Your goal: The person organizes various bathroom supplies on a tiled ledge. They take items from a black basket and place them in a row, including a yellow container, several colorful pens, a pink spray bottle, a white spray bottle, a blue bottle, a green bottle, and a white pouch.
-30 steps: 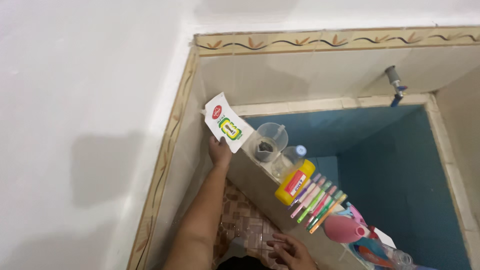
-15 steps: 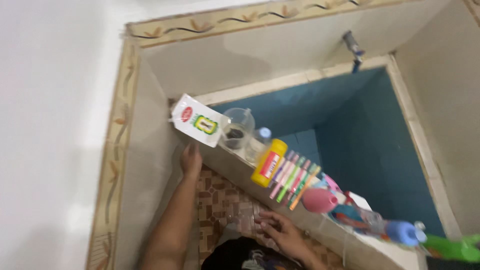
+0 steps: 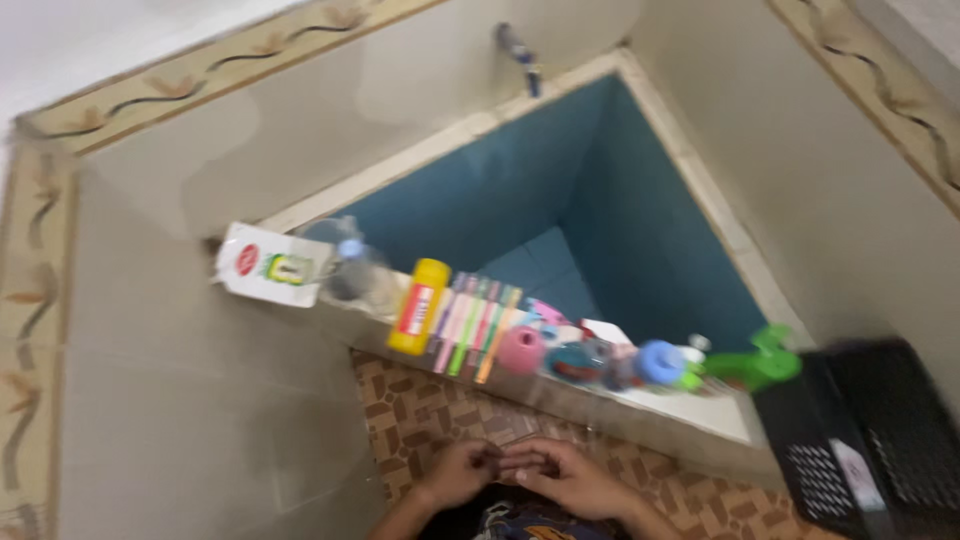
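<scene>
My left hand (image 3: 462, 472) and my right hand (image 3: 566, 478) meet low in the view, fingers touching each other in front of the brown patterned tile wall (image 3: 440, 410) below a ledge. Whether they hold anything is hidden by blur. On the ledge (image 3: 650, 415) above them stand a white sachet pack (image 3: 268, 263), a clear cup (image 3: 345, 262), a yellow bottle (image 3: 420, 306), a pack of coloured toothbrushes (image 3: 475, 326), a pink round item (image 3: 521, 350) and a blue-capped item (image 3: 658, 362).
Behind the ledge lies a blue-tiled water basin (image 3: 560, 215) with a tap (image 3: 520, 52) on the back wall. A green item (image 3: 760, 365) sits at the ledge's right end. A black perforated basket (image 3: 865, 435) stands at the lower right.
My left hand has let go of the white sachet pack on the ledge and dropped down to join my right hand. The camera swung right, bringing the black basket into view.
</scene>
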